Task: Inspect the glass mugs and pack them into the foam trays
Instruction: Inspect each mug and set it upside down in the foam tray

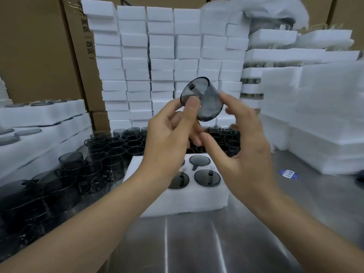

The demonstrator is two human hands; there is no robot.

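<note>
- Holding the glass mug tilted in the air above the foam tray, the left hand pinches its wall, thumb pressed near the rim.
- Right hand: fingers spread and relaxed, tips just beside the mug; contact cannot be confirmed.

Tall brown cardboard boxes wrapped in clear film fill the 10 o'clock area, with dark printed characters down one side. A smaller carton sits low beside them, toward 9 o'clock. More cardboard shows at 1 o'clock behind crumpled white sheeting. The brushed-steel desk spans 6 o'clock. A round blue label lies on it at 4 o'clock.
</note>
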